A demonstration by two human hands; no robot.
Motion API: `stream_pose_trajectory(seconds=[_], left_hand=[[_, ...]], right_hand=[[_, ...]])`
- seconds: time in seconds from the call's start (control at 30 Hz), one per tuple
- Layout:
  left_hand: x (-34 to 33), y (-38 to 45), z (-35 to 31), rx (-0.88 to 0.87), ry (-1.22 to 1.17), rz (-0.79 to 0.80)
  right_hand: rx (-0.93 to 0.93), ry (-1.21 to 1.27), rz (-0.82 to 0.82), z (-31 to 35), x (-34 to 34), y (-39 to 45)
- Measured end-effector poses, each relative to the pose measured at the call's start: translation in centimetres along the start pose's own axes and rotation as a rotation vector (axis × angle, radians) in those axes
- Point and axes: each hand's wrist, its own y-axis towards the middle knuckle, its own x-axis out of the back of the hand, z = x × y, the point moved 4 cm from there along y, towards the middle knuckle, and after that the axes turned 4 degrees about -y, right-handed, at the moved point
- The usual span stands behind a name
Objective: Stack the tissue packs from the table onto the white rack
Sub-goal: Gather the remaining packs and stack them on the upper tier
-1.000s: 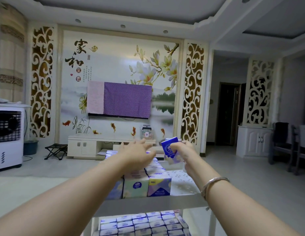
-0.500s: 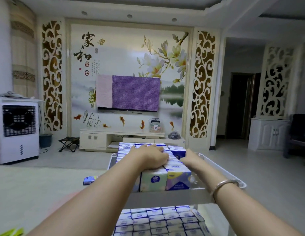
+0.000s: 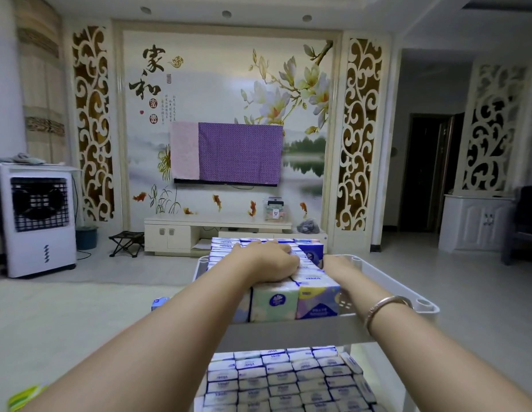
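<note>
White rack; packs hide right hand fingers.

Both forearms are bare; a thin metal bangle circles the right wrist.

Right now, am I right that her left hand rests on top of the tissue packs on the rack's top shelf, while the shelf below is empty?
Not quite. In the head view the left hand does rest on the tissue packs on the rack, but the lower shelf is filled with rows of packs.
</note>
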Motion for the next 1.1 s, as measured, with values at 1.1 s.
stream_pose_trajectory(seconds=[1.1], left_hand=[[-4.5,-14.1,33.4,0.275,-0.497,-0.455]], right_hand=[[0.500,0.228,-0.036,28.1,-15.6,-13.3]])
